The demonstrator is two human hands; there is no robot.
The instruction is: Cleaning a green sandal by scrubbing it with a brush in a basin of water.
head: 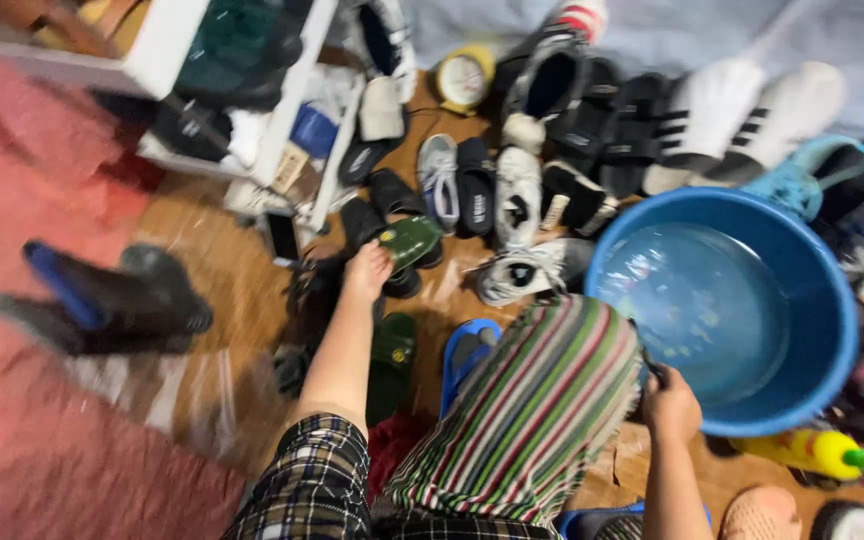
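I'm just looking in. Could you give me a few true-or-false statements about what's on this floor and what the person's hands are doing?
1. The left hand grips a green slipper. True.
2. The big basin is red. False: it is blue, with water in it.
3. The right hand is at the basin's rim. True.
4. A yellow clock lies among the shoes. True.
5. The yellow bottle stands inside the basin. False: it lies on the floor beside it.
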